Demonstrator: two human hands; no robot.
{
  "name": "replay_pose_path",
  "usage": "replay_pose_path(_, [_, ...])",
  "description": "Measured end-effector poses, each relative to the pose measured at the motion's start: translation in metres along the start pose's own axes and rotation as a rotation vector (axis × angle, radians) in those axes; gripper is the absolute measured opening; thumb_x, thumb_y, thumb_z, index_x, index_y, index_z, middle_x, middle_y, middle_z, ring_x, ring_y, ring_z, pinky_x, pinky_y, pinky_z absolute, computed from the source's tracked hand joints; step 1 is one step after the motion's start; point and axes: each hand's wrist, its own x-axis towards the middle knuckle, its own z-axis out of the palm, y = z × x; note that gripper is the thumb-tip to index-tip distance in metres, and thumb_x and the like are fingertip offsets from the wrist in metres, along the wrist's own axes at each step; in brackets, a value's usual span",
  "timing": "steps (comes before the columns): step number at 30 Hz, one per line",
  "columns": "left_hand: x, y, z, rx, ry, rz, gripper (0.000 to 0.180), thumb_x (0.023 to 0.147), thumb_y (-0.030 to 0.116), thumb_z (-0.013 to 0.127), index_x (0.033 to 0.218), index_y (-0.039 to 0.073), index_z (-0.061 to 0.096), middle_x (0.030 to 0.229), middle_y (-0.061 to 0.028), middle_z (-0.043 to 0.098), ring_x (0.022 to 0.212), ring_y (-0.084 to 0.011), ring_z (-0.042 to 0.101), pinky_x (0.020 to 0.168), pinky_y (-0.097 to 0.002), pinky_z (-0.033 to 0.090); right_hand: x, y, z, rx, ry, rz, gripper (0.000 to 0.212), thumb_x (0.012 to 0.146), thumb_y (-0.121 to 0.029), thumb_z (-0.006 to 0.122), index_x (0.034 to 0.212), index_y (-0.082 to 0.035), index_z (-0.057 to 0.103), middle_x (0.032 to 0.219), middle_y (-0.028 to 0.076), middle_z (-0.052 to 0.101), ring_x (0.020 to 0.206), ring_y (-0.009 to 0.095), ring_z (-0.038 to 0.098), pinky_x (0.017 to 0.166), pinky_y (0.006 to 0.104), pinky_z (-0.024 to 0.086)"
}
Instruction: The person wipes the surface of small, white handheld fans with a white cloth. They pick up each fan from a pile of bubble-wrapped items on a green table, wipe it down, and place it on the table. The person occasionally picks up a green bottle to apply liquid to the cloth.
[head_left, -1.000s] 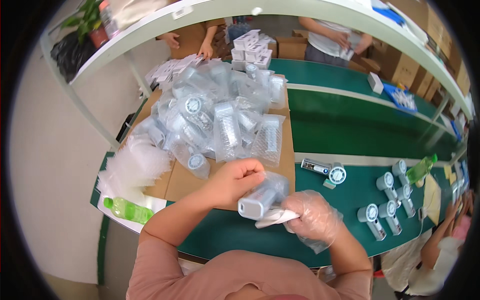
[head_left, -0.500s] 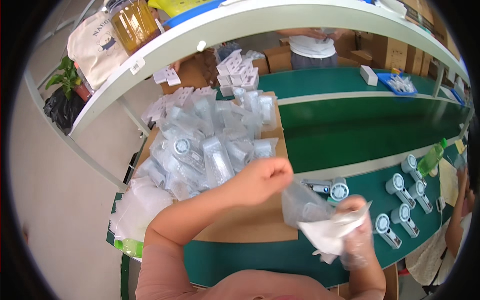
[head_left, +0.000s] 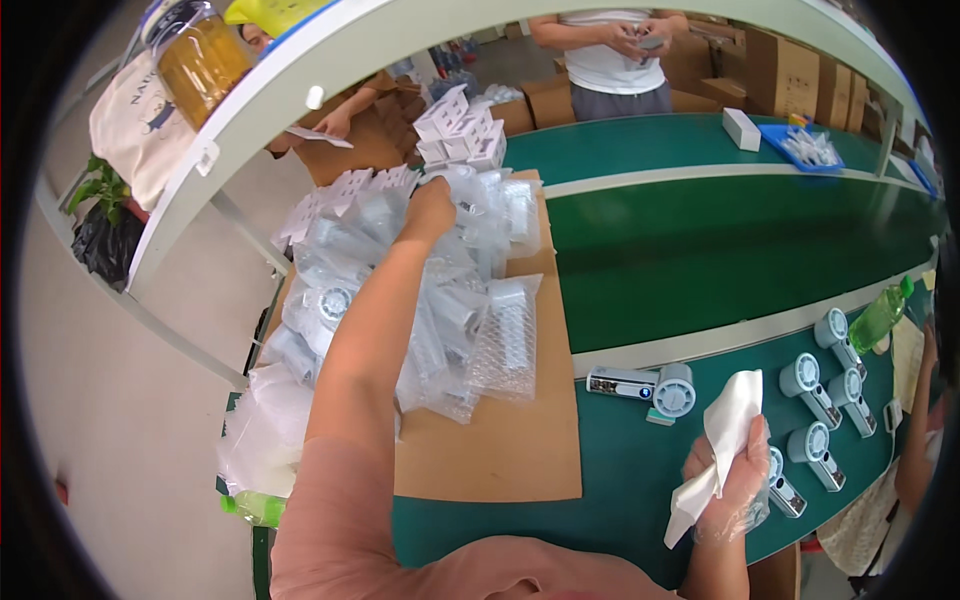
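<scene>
My left hand point(head_left: 430, 208) reaches over the far part of a pile of bubble-wrap bags point(head_left: 445, 325) with pale-blue handheld fans inside. Its fingers are curled in, and what they grip, if anything, is hidden. A bagged fan point(head_left: 508, 345) lies at the pile's right side, on the cardboard sheet point(head_left: 520, 460). My right hand point(head_left: 738, 485), with clear plastic around its wrist, is closed on a crumpled white cloth point(head_left: 730, 425) above the green table. Unwrapped, a fan point(head_left: 672, 390) lies beyond it, and several more fans point(head_left: 815, 445) stand to its right.
White flat sheets point(head_left: 265, 425) and a green-capped bottle point(head_left: 255, 508) are at the left edge. White boxes point(head_left: 462, 130) are stacked behind the pile. Overhead runs a shelf point(head_left: 400, 35). A green bottle point(head_left: 880, 315) stands far right. Across the green belt point(head_left: 740, 260), a person handles something grey.
My left hand has moved left and away, over the far pile. A bagged fan now lies at the pile's right edge. The clear bag has left my right hand, which still holds the white cloth.
</scene>
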Motion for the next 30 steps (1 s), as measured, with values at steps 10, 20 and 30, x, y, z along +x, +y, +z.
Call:
replay_pose_path(10, [-0.127,0.124,-0.093,-0.662,-0.612,-0.019,0.012,0.085,0.009,0.063,0.094,0.001,0.06,0.079,-0.0022,0.061,0.073,-0.0085,0.056,0.066,-0.0235,0.045,0.007,0.013,-0.003,-0.355,-0.053,-0.088,0.05,0.083,-0.01,0.064,0.128,0.002,0.046,0.112,0.011,0.061,0.105,0.024,0.06,0.096,0.0387,0.047])
replay_pose_path(20, [-0.249,0.265,-0.101,-1.093,-0.868,0.118,0.031,0.082,0.016,0.07,0.107,0.001,0.061,0.107,-0.0085,0.062,0.095,-0.0147,0.058,0.08,-0.0289,0.046,-0.047,0.011,0.019,-0.894,-0.281,-0.135,0.044,0.081,-0.011,0.068,0.121,-0.002,0.054,0.113,0.011,0.06,0.101,0.019,0.06,0.087,0.0325,0.048])
replay_pose_path(30, [-0.258,0.35,-0.104,-1.611,-1.287,0.19,0.022,0.094,0.014,0.057,0.112,0.004,0.053,0.101,-0.0058,0.06,0.09,-0.0109,0.056,0.075,-0.0254,0.044,-0.147,-0.059,-0.043,-0.676,-0.086,-0.325,0.049,0.073,-0.01,0.07,0.119,0.0,0.057,0.108,0.011,0.064,0.099,0.021,0.061,0.09,0.0336,0.047])
